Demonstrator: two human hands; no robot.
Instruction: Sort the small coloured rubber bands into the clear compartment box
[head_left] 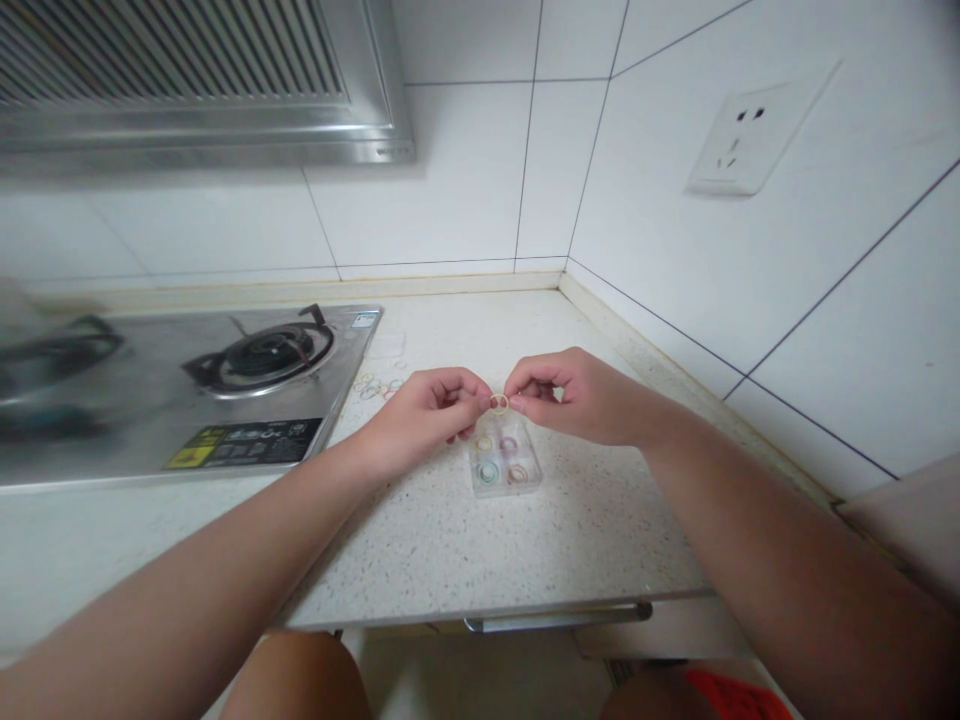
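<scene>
Between my two hands, a small pale yellow ring like a rubber band [499,404] is pinched from both sides. My left hand [442,402] grips its left edge with thumb and forefinger. The fingertips of my right hand [562,393] close on its right edge. Just below is a clear divided plastic box [510,488], its compartments holding yellow, purple, green and reddish-brown rings. The back of the box is partly hidden by my hands. Left of my left hand, a loose pile of coloured rings [381,388] lies on the counter.
A gas stove [274,350] stands at the left under a range hood [225,130]. A clear flat piece, perhaps a lid [386,346], lies behind the loose rings. The speckled counter [450,560] meets tiled walls; a socket [739,140] is at the right. A drawer handle [559,618] juts below the front edge.
</scene>
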